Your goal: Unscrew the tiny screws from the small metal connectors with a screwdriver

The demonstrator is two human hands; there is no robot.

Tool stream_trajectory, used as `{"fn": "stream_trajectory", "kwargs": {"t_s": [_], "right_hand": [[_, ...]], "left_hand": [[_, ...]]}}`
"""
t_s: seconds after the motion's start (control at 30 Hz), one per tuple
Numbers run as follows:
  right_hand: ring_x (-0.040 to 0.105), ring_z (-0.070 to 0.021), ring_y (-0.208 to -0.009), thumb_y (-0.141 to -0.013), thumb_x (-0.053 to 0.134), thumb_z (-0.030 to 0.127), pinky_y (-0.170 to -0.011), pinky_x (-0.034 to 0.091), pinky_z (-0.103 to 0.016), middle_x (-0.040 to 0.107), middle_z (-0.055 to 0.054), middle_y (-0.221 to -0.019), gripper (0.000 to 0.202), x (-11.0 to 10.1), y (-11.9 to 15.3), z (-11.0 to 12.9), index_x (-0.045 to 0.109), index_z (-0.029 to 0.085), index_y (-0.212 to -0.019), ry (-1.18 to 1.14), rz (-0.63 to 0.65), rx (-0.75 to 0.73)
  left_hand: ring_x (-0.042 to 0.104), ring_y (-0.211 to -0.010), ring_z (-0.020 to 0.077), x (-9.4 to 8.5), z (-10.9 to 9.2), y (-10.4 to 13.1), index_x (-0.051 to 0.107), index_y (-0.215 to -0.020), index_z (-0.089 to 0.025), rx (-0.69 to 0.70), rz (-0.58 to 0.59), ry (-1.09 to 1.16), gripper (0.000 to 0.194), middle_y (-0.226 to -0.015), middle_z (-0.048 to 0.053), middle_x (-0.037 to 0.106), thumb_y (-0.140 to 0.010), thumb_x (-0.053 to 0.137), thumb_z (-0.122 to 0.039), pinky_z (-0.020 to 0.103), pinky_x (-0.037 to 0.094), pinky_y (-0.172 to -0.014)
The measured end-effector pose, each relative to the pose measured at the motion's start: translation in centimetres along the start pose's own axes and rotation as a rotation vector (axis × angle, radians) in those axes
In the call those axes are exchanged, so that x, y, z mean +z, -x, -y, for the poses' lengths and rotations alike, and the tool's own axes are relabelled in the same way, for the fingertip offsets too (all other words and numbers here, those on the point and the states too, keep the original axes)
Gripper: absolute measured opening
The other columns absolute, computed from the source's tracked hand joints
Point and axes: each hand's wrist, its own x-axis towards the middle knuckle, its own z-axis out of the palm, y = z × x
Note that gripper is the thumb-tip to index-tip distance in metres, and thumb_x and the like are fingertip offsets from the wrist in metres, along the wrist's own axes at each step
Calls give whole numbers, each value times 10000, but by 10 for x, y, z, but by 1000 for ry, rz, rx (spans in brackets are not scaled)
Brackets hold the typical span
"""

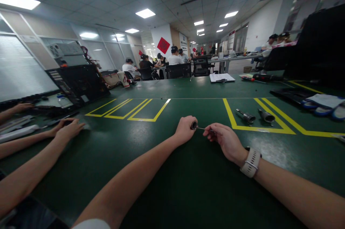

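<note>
My left hand point(185, 129) is wrapped round a dark metal cylindrical part, whose round open end point(193, 125) faces right. Close by, my right hand point(222, 139) pinches a thin metal rod point(201, 128). The rod's tip reaches the rim of that part; I cannot tell whether it goes inside. To the right, a metal fitting with a short stem point(246, 117) and a second such fitting point(266, 115) lie within a yellow taped outline point(234, 125).
The green table point(151, 175) carries more yellow tape outlines on its left. Another person's hands point(68, 128) work at far left, near a dark computer case point(78, 83). A clipboard with papers point(222, 78) lies at the back; blue-and-white gloves point(323, 108) lie right.
</note>
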Motion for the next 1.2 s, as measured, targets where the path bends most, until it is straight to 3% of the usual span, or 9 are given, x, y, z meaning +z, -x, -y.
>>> {"fn": "stream_trajectory", "kwargs": {"t_s": [0.37, 0.6, 0.83, 1.2], "right_hand": [[525, -156, -649, -751, 539, 299, -624, 384, -309, 652, -48, -727, 169, -3, -1, -1, 649, 176, -717, -62, 15, 9], [517, -149, -636, -751, 546, 333, -611, 372, -302, 648, -33, -712, 178, -1, 1, -1, 638, 187, -706, -40, -23, -15], [520, -151, -624, -713, 582, 324, -602, 362, -303, 654, -40, -691, 166, 1, 0, -2, 650, 176, -680, 7, -4, -1], [519, -148, -654, -748, 544, 318, -623, 374, -303, 663, -39, -748, 171, -3, -1, 0, 641, 179, -734, -56, 11, 18]], "left_hand": [[445, -601, 94, 2, 5, -1, 491, -646, -150, -42, -18, 333, 152, -638, -43, 467, -712, 616, -206, 216, 356, -577], [474, -637, 113, 2, 4, 0, 517, -681, -154, -36, -17, 99, 86, -680, -22, 509, -729, 587, -172, 230, 356, -595], [475, -651, 124, 1, 0, 0, 535, -660, -161, 15, 15, 44, 84, -666, -18, 515, -732, 575, -147, 250, 351, -633], [455, -616, 99, 2, 6, -1, 495, -668, -149, 13, -9, 388, 161, -650, -39, 471, -724, 612, -244, 218, 363, -589]]}}
